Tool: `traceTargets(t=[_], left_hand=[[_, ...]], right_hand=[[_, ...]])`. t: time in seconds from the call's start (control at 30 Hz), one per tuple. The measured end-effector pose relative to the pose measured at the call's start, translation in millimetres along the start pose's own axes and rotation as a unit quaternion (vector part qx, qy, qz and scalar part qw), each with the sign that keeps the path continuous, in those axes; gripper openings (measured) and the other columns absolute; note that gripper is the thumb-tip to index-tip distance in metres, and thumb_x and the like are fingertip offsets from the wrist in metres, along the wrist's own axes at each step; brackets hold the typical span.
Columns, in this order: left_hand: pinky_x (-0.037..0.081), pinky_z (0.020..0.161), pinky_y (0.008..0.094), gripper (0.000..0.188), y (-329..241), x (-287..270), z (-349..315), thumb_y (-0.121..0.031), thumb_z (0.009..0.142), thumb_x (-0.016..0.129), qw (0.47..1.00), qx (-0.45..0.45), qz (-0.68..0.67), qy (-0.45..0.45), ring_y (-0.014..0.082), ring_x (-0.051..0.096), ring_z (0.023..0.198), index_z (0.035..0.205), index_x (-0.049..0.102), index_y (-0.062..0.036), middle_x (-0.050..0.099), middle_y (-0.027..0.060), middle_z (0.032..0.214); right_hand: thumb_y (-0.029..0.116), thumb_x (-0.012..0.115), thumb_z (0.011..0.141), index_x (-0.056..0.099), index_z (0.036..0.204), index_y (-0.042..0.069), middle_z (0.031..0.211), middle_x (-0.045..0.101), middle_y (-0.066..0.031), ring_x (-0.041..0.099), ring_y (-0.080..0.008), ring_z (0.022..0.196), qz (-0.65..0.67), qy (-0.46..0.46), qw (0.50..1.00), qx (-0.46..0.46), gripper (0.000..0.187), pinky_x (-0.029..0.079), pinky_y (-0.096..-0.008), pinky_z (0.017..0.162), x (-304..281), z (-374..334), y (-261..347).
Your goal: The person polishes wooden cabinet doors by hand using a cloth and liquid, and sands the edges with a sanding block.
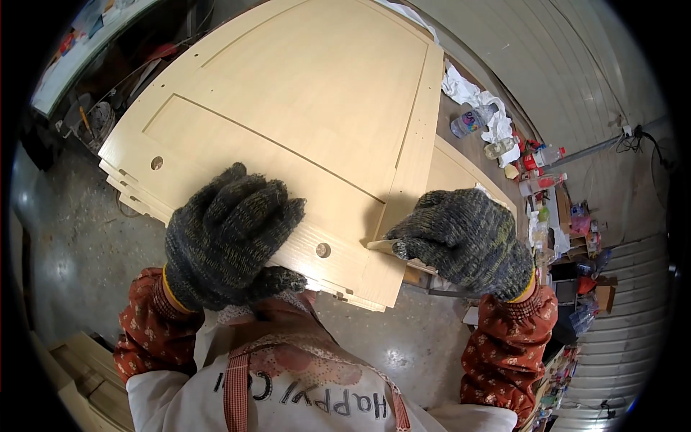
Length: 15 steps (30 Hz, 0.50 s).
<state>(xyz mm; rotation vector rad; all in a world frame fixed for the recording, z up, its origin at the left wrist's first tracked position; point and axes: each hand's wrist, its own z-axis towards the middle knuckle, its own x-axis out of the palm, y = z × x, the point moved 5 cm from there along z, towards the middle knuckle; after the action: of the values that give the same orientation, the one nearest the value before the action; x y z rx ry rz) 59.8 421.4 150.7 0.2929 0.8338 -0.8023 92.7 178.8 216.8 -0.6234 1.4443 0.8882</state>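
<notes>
A large pale wooden panel (302,108) with grooved inset lines lies in front of me, more panels showing beneath its near edge. My left hand (234,234), in a dark knitted glove, rests on the panel's near left part, fingers extended and slightly apart. Gloved the same way, my right hand (464,241) is closed at the panel's near right edge. Between its thumb and fingers is a thin tan piece (381,246), its tip against the panel surface; most of it is hidden in the glove. A round hole (323,250) in the panel lies between my hands.
Along the right, a bench holds a water bottle (473,121), crumpled white paper (461,86) and several other bottles. A white-topped table (86,54) stands far left. Another wooden panel (93,381) is low on the left. A corrugated wall (612,317) rises at right.
</notes>
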Motion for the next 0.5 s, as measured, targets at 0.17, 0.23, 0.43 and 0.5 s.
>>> traceTargets(t=[0.17, 0.23, 0.43, 0.5], left_hand=[[0.051, 0.093, 0.0527, 0.066, 1, 2, -2, -0.064, 0.082, 0.061, 1.000, 0.002, 0.003, -0.008, 0.0357, 0.064, 0.104, 0.116, 0.069, -0.0070, 0.064, 0.0147, 0.115], [0.051, 0.093, 0.0524, 0.065, 1, 2, -3, -0.064, 0.083, 0.060, 1.000, 0.007, 0.004, -0.015, 0.0354, 0.064, 0.103, 0.115, 0.069, -0.0072, 0.064, 0.0144, 0.114], [0.051, 0.093, 0.0516, 0.064, 0, 4, -3, -0.063, 0.086, 0.057, 1.000, 0.011, 0.011, -0.017, 0.0349, 0.064, 0.104, 0.115, 0.069, -0.0075, 0.064, 0.0140, 0.115], [0.051, 0.094, 0.0515, 0.064, -1, 4, -3, -0.063, 0.087, 0.056, 1.000, 0.013, 0.013, -0.019, 0.0347, 0.063, 0.104, 0.115, 0.069, -0.0075, 0.064, 0.0139, 0.115]], right_hand=[[0.019, 0.071, 0.082, 0.076, 0.097, 0.008, 0.089, 0.071, -0.0127, 0.067, -0.0308, 0.081, 0.064, 0.027, 0.991, 0.113, 0.019, 0.052, -0.0398, 0.070, -1, -6, -20], [0.019, 0.071, 0.082, 0.076, 0.097, 0.007, 0.089, 0.071, -0.0128, 0.067, -0.0309, 0.080, 0.072, 0.000, 0.992, 0.103, 0.019, 0.052, -0.0394, 0.070, -4, -9, -22], [0.019, 0.074, 0.080, 0.075, 0.101, 0.007, 0.091, 0.071, -0.0128, 0.067, -0.0289, 0.081, 0.002, 0.000, 0.998, 0.070, 0.023, 0.053, -0.0379, 0.072, -2, -17, -9], [0.017, 0.074, 0.081, 0.074, 0.104, 0.008, 0.093, 0.071, -0.0121, 0.067, -0.0277, 0.081, 0.008, -0.062, 0.997, 0.035, 0.025, 0.053, -0.0370, 0.071, -1, -20, 7]])
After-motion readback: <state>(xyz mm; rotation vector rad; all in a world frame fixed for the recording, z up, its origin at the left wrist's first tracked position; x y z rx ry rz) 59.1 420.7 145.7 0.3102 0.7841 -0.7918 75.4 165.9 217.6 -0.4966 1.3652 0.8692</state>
